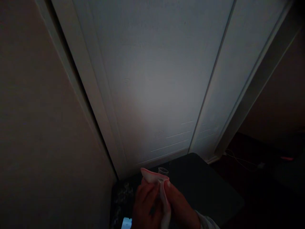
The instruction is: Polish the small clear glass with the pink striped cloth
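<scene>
Low in the dim view, a pink-edged whitish cloth (152, 176) is bunched between my two hands. My left hand (146, 203) has its fingers curled against the cloth from the left. From the right, my right hand (181, 203) pinches the cloth with the thumb near its upper edge. A small clear rounded object (163, 171) shows just beyond the cloth; whether it touches the cloth is hard to tell. The hands are above a dark table (205, 187).
A bright bluish screen or packet (126, 223) lies at the bottom edge, beside a dark patterned area. White panels (162, 79) rise behind the table, with a wall on the left. A thin white cable (240, 159) lies at the right.
</scene>
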`<state>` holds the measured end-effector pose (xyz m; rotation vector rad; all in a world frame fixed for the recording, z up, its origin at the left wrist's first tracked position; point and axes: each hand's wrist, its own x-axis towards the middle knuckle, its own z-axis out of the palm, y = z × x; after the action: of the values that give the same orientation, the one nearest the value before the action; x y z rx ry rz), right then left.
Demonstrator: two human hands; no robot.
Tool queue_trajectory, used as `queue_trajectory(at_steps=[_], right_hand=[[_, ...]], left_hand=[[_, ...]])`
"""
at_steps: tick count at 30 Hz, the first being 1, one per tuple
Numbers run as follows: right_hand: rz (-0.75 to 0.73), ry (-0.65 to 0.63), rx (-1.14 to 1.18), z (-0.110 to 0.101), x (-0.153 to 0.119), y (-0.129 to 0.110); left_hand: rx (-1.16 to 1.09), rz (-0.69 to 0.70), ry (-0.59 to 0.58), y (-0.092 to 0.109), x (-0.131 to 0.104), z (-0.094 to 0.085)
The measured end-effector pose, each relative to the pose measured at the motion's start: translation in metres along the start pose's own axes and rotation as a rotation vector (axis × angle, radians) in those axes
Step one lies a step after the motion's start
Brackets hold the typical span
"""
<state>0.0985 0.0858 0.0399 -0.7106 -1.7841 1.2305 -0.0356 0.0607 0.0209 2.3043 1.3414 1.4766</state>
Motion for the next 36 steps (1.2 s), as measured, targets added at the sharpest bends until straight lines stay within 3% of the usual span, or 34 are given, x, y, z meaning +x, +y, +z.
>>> queue_trajectory(at_steps=[2, 4, 8, 10, 12, 15, 20, 24, 29, 36], right_hand=[[0.068, 0.063, 0.223, 0.004, 0.0, -0.003], [0.143, 0.128, 0.427, 0.005, -0.001, -0.003], [0.17, 0.121, 0.359, -0.002, -0.006, -0.003], [0.147, -0.009, 0.255, -0.006, -0.008, -0.006], [0.129, -0.153, 0.174, -0.008, -0.01, -0.01], [0.136, -0.219, 0.09, -0.008, -0.013, -0.015], [0.127, -0.273, -0.005, -0.008, -0.015, -0.017], [0.086, -0.242, -0.107, -0.009, -0.015, -0.013], [-0.05, -0.102, -0.26, -0.006, -0.015, -0.007], [-0.08, -0.018, -0.222, 0.001, -0.021, 0.0]], left_hand=[[-0.034, -0.029, -0.013, 0.007, 0.001, -0.002], [-0.076, -0.121, 0.086, 0.013, -0.001, -0.004], [-0.176, -0.365, 0.208, 0.015, -0.002, -0.014], [-0.245, -0.453, 0.147, 0.014, 0.0, -0.022], [-0.361, -0.483, -0.025, 0.012, 0.004, -0.029], [-0.533, -0.524, -0.255, 0.008, 0.008, -0.036], [-0.605, -0.492, -0.312, 0.002, 0.009, -0.039], [-0.584, -0.504, -0.19, 0.007, 0.01, -0.032], [-0.434, -0.49, -0.021, 0.016, 0.006, -0.025], [-0.301, -0.097, 0.055, 0.031, 0.006, -0.023]])
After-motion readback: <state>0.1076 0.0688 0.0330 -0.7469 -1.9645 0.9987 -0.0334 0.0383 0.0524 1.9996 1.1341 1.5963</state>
